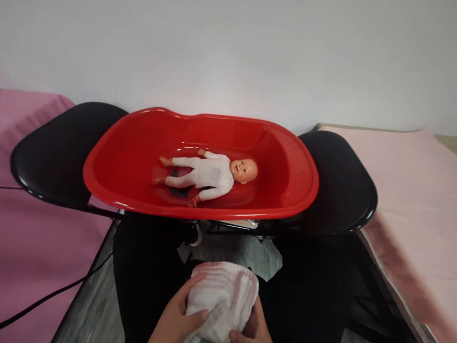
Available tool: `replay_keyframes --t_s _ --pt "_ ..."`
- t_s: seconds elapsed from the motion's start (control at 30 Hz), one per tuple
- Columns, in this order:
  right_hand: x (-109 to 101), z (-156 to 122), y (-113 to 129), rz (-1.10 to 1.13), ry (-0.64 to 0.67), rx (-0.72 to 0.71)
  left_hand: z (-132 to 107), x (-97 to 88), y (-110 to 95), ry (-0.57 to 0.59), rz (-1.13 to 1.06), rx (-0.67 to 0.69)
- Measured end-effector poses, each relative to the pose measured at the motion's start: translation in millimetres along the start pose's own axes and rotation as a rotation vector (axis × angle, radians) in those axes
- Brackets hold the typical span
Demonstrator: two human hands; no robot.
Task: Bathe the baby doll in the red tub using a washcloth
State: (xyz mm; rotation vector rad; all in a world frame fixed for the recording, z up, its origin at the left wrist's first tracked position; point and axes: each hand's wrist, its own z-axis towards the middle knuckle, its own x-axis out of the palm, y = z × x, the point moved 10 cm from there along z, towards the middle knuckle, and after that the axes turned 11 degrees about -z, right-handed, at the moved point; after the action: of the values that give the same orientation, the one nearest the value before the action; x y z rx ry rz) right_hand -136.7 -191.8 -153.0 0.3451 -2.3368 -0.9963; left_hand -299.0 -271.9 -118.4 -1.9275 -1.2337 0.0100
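A folded white cloth [224, 290] with pinkish bands is held between both hands, low in the head view. My left hand [182, 309] grips its left side, thumb across the front. On the lower right side my right hand [255, 324] is closed, its thumb on the cloth and the other fingers mostly behind it. Beyond them stands a red baby bathtub [124, 166]. In the tub a baby doll [212, 172] in a white suit lies on its back, head to the right, bare feet to the left. Neither hand touches the tub or the doll.
Black chairs or stools [64, 147] support the tub at left and right. A pink-covered surface [28, 257] lies on the left, and a paler pink sheet [403, 190] on the right. A black cable [60, 291] runs at lower left. Behind rises a white wall [228, 52].
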Motion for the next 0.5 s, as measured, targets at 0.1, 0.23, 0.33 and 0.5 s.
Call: replay_keyframes --t_s 0.1,0.23,0.33,0.5 --pt "-2 2 -9 -0.034 0.003 0.032 -8 -12.6 4 -0.028 0.362 0.028" --pt "-3 9 -4 -0.391 0.065 0.054 -10 -10.1 -22 -0.012 0.857 0.278" --pt "-16 21 15 -0.742 -0.004 -0.01 -10 5.4 -44 0.093 1.093 0.422" --pt "-17 34 76 -1.098 -0.072 -0.332 -8 5.9 -101 -0.016 1.179 0.637"
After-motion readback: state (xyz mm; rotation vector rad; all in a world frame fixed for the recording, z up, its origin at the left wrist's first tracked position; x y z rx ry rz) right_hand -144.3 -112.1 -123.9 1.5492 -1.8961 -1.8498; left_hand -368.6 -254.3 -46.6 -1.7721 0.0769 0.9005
